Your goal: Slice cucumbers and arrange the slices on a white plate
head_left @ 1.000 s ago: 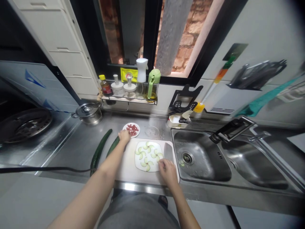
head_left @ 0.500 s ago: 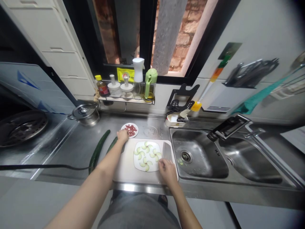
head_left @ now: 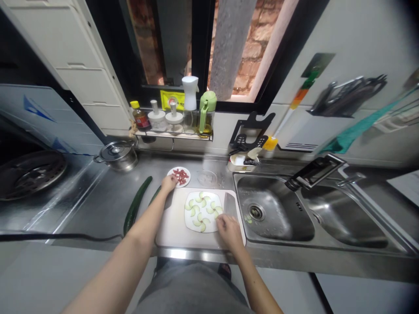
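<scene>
My left hand (head_left: 168,183) reaches to the near left rim of a small white plate (head_left: 187,171) that holds chopped red pieces (head_left: 180,175). Its fingers are bunched together at these pieces; whether one is between them is hidden. Close to the right edge of a square white plate (head_left: 195,227), my right hand (head_left: 229,230) is closed, with thumb and fingers pinched; what they hold, if anything, is too small to make out. Pale green cucumber slices (head_left: 202,223) form pinwheels on that plate, which lies on a white cutting board (head_left: 175,237). A knife (head_left: 230,205) rests on the board's right side.
A whole cucumber (head_left: 137,204) lies left of my left forearm, with another (head_left: 155,195) partly hidden behind it. A lidded pot (head_left: 118,157) stands at the back left. The double sink (head_left: 276,213) adjoins the board's right side. A condiment rack (head_left: 173,136) hangs behind.
The camera view has shifted slightly. Both hands stay at the same places, the left at the small plate and the right beside the square plate.
</scene>
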Demonstrator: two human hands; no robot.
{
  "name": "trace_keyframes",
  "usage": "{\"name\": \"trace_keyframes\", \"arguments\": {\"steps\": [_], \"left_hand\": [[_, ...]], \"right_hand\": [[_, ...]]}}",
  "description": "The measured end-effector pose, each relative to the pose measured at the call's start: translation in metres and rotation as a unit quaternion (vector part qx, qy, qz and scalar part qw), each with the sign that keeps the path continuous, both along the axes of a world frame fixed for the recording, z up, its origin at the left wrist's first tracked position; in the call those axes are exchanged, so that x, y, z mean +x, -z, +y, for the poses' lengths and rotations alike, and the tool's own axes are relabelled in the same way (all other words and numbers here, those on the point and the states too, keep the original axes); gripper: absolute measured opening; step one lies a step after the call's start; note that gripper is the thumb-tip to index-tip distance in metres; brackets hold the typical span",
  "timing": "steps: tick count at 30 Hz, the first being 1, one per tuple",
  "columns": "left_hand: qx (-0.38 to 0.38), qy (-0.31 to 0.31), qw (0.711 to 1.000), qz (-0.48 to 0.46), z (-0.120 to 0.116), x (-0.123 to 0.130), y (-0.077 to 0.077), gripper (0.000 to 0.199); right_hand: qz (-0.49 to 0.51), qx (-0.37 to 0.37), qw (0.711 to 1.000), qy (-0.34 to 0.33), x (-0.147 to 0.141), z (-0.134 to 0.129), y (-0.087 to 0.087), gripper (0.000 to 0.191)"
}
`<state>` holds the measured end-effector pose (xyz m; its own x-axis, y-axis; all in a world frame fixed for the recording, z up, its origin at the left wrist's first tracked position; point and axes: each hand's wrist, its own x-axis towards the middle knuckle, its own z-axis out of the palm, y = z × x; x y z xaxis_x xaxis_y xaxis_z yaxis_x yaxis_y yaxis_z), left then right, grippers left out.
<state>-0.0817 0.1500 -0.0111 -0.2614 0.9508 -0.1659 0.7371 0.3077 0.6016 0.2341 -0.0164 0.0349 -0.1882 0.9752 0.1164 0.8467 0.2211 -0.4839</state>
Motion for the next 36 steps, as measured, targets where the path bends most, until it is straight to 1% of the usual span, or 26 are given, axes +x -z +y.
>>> {"name": "trace_keyframes", "arguments": {"steps": [8,10,12,14,15,16,18,21,23,25,27,29,32,33,35,36], "left_hand": [[0.038,-0.026,0.996,-0.082,-0.013,-0.001,-0.002,0.022],[0.049,-0.036,0.988,-0.14,-0.016,0.003,-0.003,0.024],[0.064,-0.049,0.966,-0.246,-0.018,0.008,-0.006,0.028],[0.078,-0.059,0.929,-0.357,-0.021,0.013,-0.01,0.031],[0.08,-0.061,0.913,-0.395,-0.023,0.014,-0.013,0.033],[0.08,-0.062,0.901,-0.423,-0.026,0.015,-0.016,0.034],[0.079,-0.064,0.886,-0.453,-0.031,0.017,-0.024,0.035],[0.091,-0.065,0.882,-0.457,-0.041,0.021,-0.036,0.035],[0.101,-0.055,0.885,-0.452,-0.049,0.027,-0.044,0.035],[0.095,-0.044,0.887,-0.449,-0.057,0.035,-0.051,0.037],[0.071,-0.039,0.889,-0.45,-0.066,0.042,-0.058,0.041],[0.052,-0.031,0.874,-0.482,-0.075,0.05,-0.065,0.044],[0.047,-0.02,0.836,-0.547,-0.086,0.06,-0.074,0.045],[0.047,-0.019,0.827,-0.56,-0.09,0.062,-0.077,0.044],[0.048,-0.018,0.82,-0.57,-0.094,0.065,-0.082,0.043],[0.048,-0.017,0.822,-0.567,-0.096,0.066,-0.084,0.043]], "right_hand": [[0.01,-0.004,1.0,-0.018,-0.007,0.006,-0.001,0.025],[0.014,0.001,1.0,-0.024,-0.009,0.007,-0.002,0.025],[0.019,0.009,0.999,-0.029,-0.012,0.008,-0.003,0.026],[0.027,0.016,0.999,-0.034,-0.015,0.008,-0.003,0.026],[0.03,0.02,0.999,-0.036,-0.016,0.009,-0.004,0.026],[0.034,0.024,0.998,-0.039,-0.017,0.01,-0.004,0.026],[0.045,0.029,0.998,-0.043,-0.02,0.012,-0.005,0.026],[0.067,0.026,0.996,-0.051,-0.025,0.019,-0.008,0.024],[0.085,0.015,0.995,-0.057,-0.03,0.026,-0.012,0.023],[0.11,0.008,0.992,-0.056,-0.036,0.035,-0.02,0.021],[0.14,0.011,0.988,-0.06,-0.044,0.044,-0.03,0.02],[0.165,0.017,0.984,-0.069,-0.053,0.052,-0.04,0.019],[0.188,0.032,0.978,-0.087,-0.065,0.062,-0.055,0.017],[0.191,0.037,0.976,-0.093,-0.069,0.064,-0.06,0.016],[0.19,0.051,0.974,-0.112,-0.075,0.068,-0.066,0.016],[0.186,0.058,0.973,-0.121,-0.077,0.069,-0.068,0.016]]}}
